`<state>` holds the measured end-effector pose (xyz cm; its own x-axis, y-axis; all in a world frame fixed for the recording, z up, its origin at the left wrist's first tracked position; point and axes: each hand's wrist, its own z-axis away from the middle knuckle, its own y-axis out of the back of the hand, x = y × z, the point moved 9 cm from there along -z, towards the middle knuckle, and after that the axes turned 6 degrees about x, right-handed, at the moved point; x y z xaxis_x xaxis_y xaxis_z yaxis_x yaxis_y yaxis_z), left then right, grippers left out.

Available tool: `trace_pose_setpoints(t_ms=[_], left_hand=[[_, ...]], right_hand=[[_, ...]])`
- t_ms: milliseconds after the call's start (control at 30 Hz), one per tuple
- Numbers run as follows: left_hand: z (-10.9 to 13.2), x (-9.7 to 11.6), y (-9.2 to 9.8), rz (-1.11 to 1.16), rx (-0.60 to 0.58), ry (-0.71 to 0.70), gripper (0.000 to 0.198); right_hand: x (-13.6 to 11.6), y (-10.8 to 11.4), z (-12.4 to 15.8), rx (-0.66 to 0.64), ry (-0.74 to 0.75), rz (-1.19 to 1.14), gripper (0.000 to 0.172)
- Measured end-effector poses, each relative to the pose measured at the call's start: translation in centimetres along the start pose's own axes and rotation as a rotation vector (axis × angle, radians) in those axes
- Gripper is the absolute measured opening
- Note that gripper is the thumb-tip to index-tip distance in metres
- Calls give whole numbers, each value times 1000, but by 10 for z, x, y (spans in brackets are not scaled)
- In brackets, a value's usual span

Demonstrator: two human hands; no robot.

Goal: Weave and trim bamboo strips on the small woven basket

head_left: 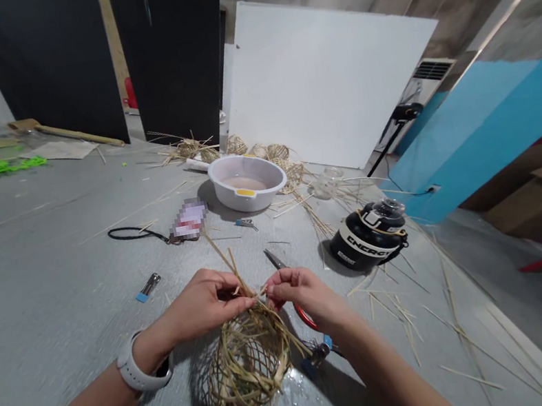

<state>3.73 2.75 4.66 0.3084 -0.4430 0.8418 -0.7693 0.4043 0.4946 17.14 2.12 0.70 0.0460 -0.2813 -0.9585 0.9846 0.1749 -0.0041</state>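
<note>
One left hand (pixel 209 299) and one right hand (pixel 301 292) are marking the clock's centre, making two. One woven basket (pixel 233 388) is resting between six and seven, one watch (pixel 132 369) is sitting at eight, and one phone-shaped item (pixel 190 219) is lying near eleven. One basin (pixel 252 199) is standing at twelve, one pair of scissors (pixel 274 258) is lying past one, one bottle (pixel 354 241) is standing between two and three. At least three clips (pixel 148 287) are lying about, at nine, twelve and between four and five. Two black panels (pixel 172 59) are standing around eleven, one white board (pixel 327 74) at one.
</note>
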Motion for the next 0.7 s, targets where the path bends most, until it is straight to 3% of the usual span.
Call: trace_pose_setpoints(t_ms=[233,700], left_hand=[[0,-1,-1,3,-26,38,26],[0,1,-1,45,-11,36,23]], right_hand=[[-8,10,1,10,88,209,27],[-20,13,-5,82,108,366,7]])
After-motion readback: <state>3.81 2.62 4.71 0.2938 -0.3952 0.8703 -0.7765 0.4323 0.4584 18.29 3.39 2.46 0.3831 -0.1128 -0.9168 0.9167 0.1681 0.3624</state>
